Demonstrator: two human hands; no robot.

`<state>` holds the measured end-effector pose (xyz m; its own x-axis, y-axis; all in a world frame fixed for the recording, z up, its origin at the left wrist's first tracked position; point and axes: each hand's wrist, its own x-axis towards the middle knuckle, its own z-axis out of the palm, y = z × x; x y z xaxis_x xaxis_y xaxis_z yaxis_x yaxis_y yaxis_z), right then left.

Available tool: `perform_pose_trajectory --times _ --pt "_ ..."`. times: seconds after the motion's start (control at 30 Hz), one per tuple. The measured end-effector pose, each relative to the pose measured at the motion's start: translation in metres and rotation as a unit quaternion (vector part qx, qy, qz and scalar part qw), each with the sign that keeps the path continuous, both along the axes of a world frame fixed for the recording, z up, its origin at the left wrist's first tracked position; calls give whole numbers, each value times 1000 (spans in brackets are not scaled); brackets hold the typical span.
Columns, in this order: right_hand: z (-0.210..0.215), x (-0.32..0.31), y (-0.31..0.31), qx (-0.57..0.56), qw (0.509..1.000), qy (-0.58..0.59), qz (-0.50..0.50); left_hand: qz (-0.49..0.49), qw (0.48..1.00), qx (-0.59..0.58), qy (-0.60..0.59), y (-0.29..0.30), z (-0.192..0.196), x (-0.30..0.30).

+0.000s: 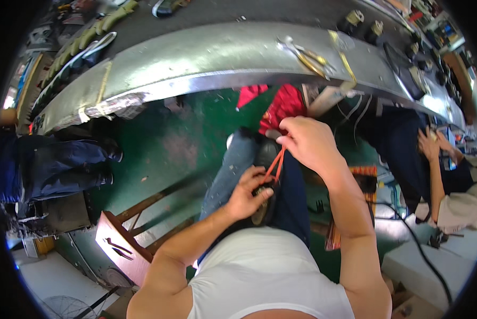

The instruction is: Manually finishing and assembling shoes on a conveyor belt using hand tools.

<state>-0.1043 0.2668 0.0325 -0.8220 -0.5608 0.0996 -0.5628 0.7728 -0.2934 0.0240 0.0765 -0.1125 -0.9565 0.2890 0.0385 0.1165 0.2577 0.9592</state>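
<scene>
White sleeveless shirt [273,255] is filling the lower middle, closest to the lens. Working across from the left: a person in dark blue trousers [63,162] is showing at the far edge, the upper body staying out of view. Above, a row of olive pieces [92,34] is lying along the left part of a metal-edged workbench [196,56], whose front is curving across the view. Below it, a pinkish board [116,220] with dark tools on it is standing beside a wooden frame [134,215], over green floor [158,154].

At centre, a dark shoe-like item [266,154] is resting lengthwise between the wearer's jeans-clad legs [233,162]. Left hand [247,194] is curling over its near part, thumb and fingers parted; cannot tell whether it is gripping the item or only steadying it. An orange-red cord [274,166] is running up from beside those fingers in two strands, drawing together at the right hand [308,142], which is pinching the upper end between thumb and forefinger, clear of the left.

Red cloth [284,106] is hanging just beyond the right hand, under the bench edge. Pliers [310,63] are lying on the metal above. Farther right, a black cable [421,250] is curving downward, and a co-worker's hands [432,142] are meeting around something too small to tell.
</scene>
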Motion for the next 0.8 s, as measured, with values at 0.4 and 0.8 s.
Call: perform_pose_trajectory --times 0.4,0.8 --pt "-143 77 3 -321 749 -531 -231 146 849 348 -370 -24 27 -56" --pt "-51 52 3 -81 977 -197 21 -123 931 48 -340 -23 48 -89"
